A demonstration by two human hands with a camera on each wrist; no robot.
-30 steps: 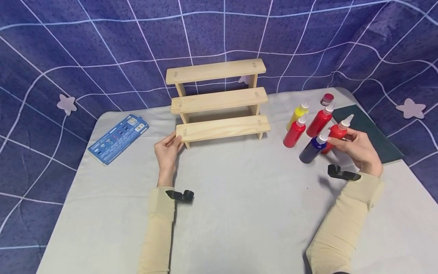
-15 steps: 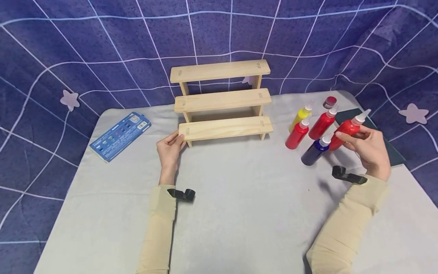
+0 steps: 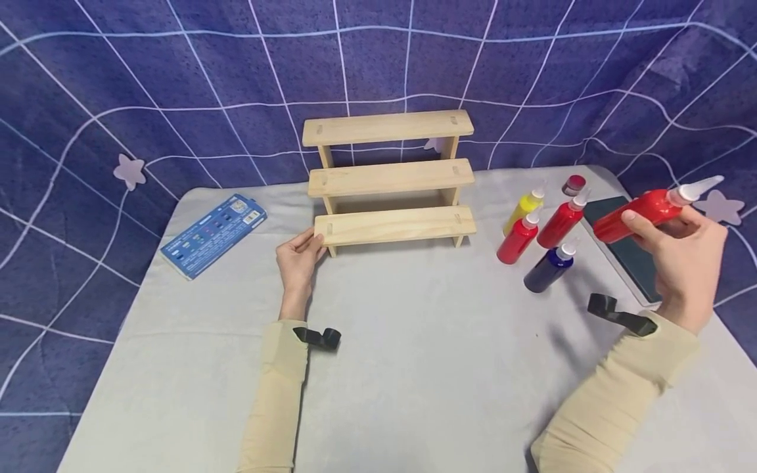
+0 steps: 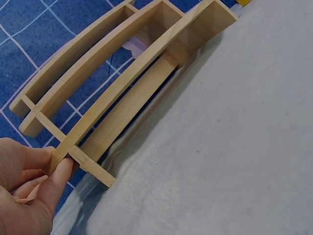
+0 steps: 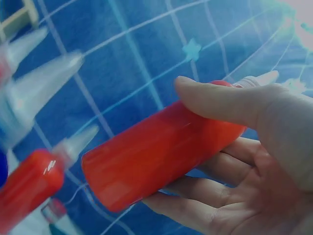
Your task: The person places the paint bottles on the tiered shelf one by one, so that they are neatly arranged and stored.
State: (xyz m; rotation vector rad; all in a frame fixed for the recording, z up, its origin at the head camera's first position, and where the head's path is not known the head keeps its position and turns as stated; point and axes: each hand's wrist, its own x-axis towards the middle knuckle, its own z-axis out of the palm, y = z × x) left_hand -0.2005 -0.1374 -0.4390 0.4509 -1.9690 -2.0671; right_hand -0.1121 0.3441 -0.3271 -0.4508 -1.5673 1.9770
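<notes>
A three-tier wooden shelf (image 3: 393, 225) stands at the back of the table. My left hand (image 3: 298, 263) pinches the left end of its lowest board between thumb and fingers, as the left wrist view also shows. At the right, my right hand (image 3: 686, 263) grips a red squeeze bottle (image 5: 161, 152) with a white nozzle, held tilted above the table. To its left on the table stand a dark blue bottle (image 3: 548, 269), a yellow bottle (image 3: 522, 211) and two more red bottles, the nearer red bottle (image 3: 516, 243) beside the yellow one.
A blue printed box (image 3: 213, 236) lies at the left of the table. A small red-lidded jar (image 3: 573, 185) stands behind the bottles. Under the raised bottle lies a dark green flat board (image 3: 639, 263). A blue patterned curtain (image 3: 236, 72) hangs behind the table.
My right hand has lifted the red bottle off from beside the blue one, moving it right and tilting it over. My left hand stays at the shelf's end.
</notes>
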